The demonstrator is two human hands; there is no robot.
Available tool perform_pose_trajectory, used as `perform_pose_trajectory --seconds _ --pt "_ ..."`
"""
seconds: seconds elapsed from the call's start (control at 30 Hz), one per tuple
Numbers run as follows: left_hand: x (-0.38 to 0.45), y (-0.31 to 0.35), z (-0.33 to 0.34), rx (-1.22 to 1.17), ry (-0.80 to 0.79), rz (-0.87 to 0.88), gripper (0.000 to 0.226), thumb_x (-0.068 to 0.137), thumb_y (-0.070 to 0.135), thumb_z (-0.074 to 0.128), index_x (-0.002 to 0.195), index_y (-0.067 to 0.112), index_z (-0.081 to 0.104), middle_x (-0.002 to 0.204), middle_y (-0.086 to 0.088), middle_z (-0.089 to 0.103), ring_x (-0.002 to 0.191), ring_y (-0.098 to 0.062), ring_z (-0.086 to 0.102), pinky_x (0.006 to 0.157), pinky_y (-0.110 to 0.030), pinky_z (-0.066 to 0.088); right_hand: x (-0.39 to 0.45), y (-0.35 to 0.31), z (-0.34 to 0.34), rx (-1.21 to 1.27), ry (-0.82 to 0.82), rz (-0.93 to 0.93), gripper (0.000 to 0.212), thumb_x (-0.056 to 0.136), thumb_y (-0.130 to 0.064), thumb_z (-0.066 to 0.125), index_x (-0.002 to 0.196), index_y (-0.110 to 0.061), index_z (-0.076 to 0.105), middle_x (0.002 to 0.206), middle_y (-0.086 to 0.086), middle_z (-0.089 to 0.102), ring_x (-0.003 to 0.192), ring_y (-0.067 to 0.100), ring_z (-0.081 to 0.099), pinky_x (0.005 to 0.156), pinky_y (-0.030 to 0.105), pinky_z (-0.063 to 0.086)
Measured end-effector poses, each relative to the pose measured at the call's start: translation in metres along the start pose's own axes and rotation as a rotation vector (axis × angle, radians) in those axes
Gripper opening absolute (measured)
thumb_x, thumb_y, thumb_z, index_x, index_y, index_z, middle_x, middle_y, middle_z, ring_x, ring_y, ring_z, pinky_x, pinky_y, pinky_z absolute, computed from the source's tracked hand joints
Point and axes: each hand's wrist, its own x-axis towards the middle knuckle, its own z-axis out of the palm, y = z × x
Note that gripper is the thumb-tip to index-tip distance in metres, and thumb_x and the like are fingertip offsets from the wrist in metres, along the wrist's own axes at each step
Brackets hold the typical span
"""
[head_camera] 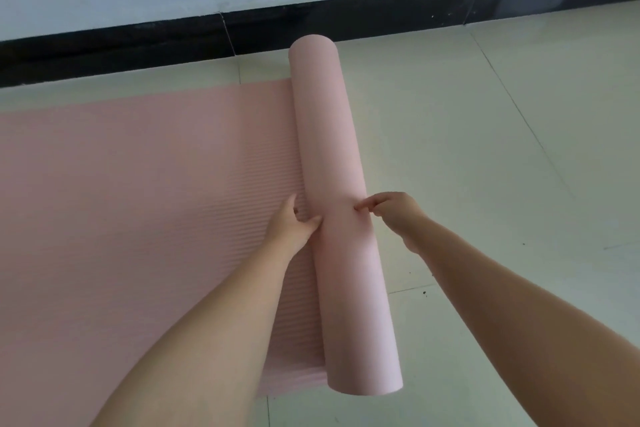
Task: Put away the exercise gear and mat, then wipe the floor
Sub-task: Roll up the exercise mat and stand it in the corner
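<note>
A pink exercise mat (pixel 121 191) lies flat on the tiled floor to the left, its ribbed side up. Its right end is wound into a thick roll (pixel 329 135) that runs from near the wall toward me. My left hand (pixel 294 225) presses against the roll's left side where it meets the flat part, thumb on the roll. My right hand (pixel 391 210) rests on the roll's right side with the fingertips pushing into it. Both hands sit near the middle of the roll's length.
Pale floor tiles (pixel 502 149) stretch to the right of the roll, with a few dark specks (pixel 424 293). A black skirting board (pixel 242 31) runs along the foot of the pale wall behind the mat.
</note>
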Motion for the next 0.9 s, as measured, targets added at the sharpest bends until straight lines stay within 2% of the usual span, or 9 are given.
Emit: perform_pose_trajectory --seconds 0.17,0.3,0.4,0.5,0.63,0.7,0.77,0.83,0.9 --pt "-0.004 -0.003 -0.026 0.483 0.069 0.430 0.075 0.080 -0.008 0.055 0.146 0.019 0.034 0.150 -0.006 0.033 0.137 -0.022 0.035 0.110 -0.026 0.030 -0.001 -0.005 0.012 0.099 -0.078 -0.029 0.027 0.089 0.004 0.044 0.090 -0.013 0.064 0.115 0.012 0.063 0.102 0.014 0.049 0.092 0.025 0.033" --pt "-0.005 -0.005 -0.046 0.524 0.050 0.374 0.061 0.083 -0.011 0.044 0.140 0.011 0.044 0.152 -0.002 0.036 0.138 -0.019 0.038 0.113 -0.024 0.029 0.003 -0.005 0.025 0.342 -0.096 0.028 0.024 0.085 0.008 0.053 0.075 -0.013 0.054 0.094 0.012 0.059 0.095 0.021 0.059 0.080 0.032 0.054" --pt "-0.001 -0.001 -0.056 0.522 0.043 0.300 0.043 0.094 0.006 0.044 0.137 0.008 0.049 0.149 -0.005 0.040 0.139 -0.018 0.038 0.113 -0.023 0.027 -0.001 0.001 0.038 0.345 -0.023 0.071 0.018 0.086 0.011 0.050 0.097 -0.002 0.056 0.082 0.011 0.057 0.077 0.022 0.059 0.072 0.030 0.054" --pt "-0.005 0.004 -0.055 0.501 -0.033 0.237 0.051 0.094 0.032 0.051 0.136 0.004 0.049 0.149 -0.007 0.041 0.140 -0.017 0.036 0.113 -0.025 0.028 -0.005 0.005 0.048 0.184 -0.041 0.110 0.046 0.087 0.005 0.052 0.133 -0.001 0.046 0.099 0.016 0.062 0.076 0.019 0.056 0.059 0.020 0.047" --pt "-0.005 -0.001 -0.053 0.521 -0.012 0.177 0.041 0.084 0.041 0.064 0.101 0.004 0.061 0.107 -0.012 0.059 0.113 -0.029 0.056 0.078 -0.029 0.040 -0.007 0.003 0.056 -0.032 -0.096 0.041 0.051 0.088 -0.003 0.048 0.138 -0.012 0.044 0.071 0.004 0.051 0.061 0.017 0.042 0.053 0.021 0.032" --pt "-0.007 -0.008 -0.057 0.514 0.045 0.179 0.051 0.084 0.034 0.066 0.124 0.005 0.054 0.130 -0.012 0.053 0.124 -0.027 0.048 0.094 -0.030 0.040 -0.010 -0.002 0.060 -0.158 -0.096 -0.045 0.049 0.088 -0.001 0.042 0.135 -0.014 0.050 0.088 0.007 0.057 0.060 0.016 0.042 0.051 0.020 0.033" --pt "-0.014 -0.017 -0.062 0.530 0.117 0.254 0.064 0.087 0.019 0.063 0.144 0.008 0.036 0.151 -0.009 0.033 0.140 -0.023 0.031 0.112 -0.028 0.026 -0.016 -0.007 0.063 -0.207 -0.094 -0.108 0.050 0.087 0.004 0.036 0.128 -0.015 0.057 0.119 0.009 0.059 0.061 0.014 0.046 0.046 0.013 0.034" --pt "-0.023 -0.024 -0.065 0.601 0.172 0.406 0.062 0.089 0.004 0.054 0.146 0.011 0.032 0.156 -0.004 0.025 0.144 -0.020 0.024 0.115 -0.026 0.020 -0.024 -0.006 0.069 -0.181 -0.108 -0.115 0.049 0.087 0.005 0.036 0.126 -0.016 0.057 0.136 0.008 0.050 0.086 0.021 0.058 0.054 0.014 0.039" --pt "-0.026 -0.027 -0.070 0.726 0.142 0.511 0.064 0.088 -0.009 0.046 0.146 0.015 0.033 0.157 0.000 0.022 0.145 -0.020 0.021 0.116 -0.029 0.022 -0.035 0.004 0.084 -0.187 -0.089 -0.083 0.044 0.092 -0.004 0.039 0.135 -0.013 0.045 0.137 0.010 0.047 0.114 0.027 0.054 0.076 0.024 0.045"
